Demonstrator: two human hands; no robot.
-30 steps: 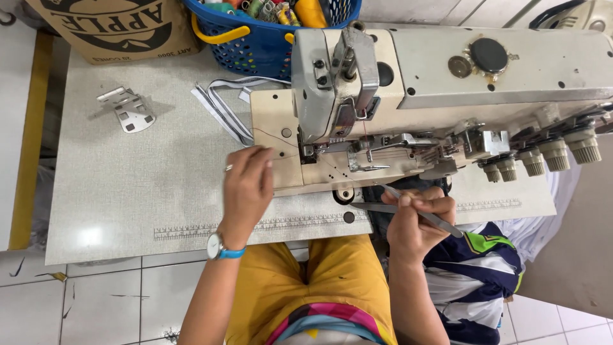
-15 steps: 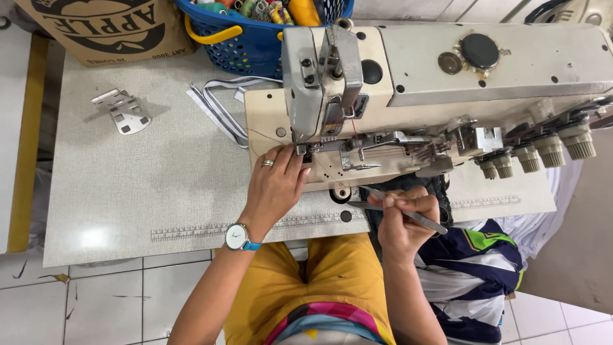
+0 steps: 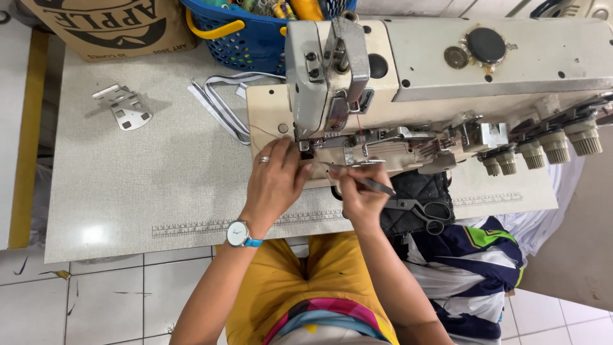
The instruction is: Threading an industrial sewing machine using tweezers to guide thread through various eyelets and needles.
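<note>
A cream industrial sewing machine point(image 3: 447, 57) stands on a grey speckled table point(image 3: 147, 166). My left hand point(image 3: 276, 182), with a ring and a wristwatch, rests at the machine's bed with its fingertips by the needle area point(image 3: 306, 150). My right hand point(image 3: 361, 191) pinches a pair of metal tweezers point(image 3: 364, 182), whose tip points up-left toward the presser foot. Whether the left fingers hold a thread is too small to tell.
Black-handled scissors point(image 3: 421, 209) lie on a dark quilted pad point(image 3: 418, 191) under the machine arm. Striped ribbon point(image 3: 220, 108) trails left of the bed. A metal bracket point(image 3: 124, 105), a blue basket point(image 3: 249, 35) and a cardboard box point(image 3: 115, 25) sit behind. Thread tension knobs point(image 3: 555, 147) are at right.
My left hand slid right along the table to the needle area. My right hand with the tweezers rose from the table's front edge to the presser foot. The camera moved closer.
</note>
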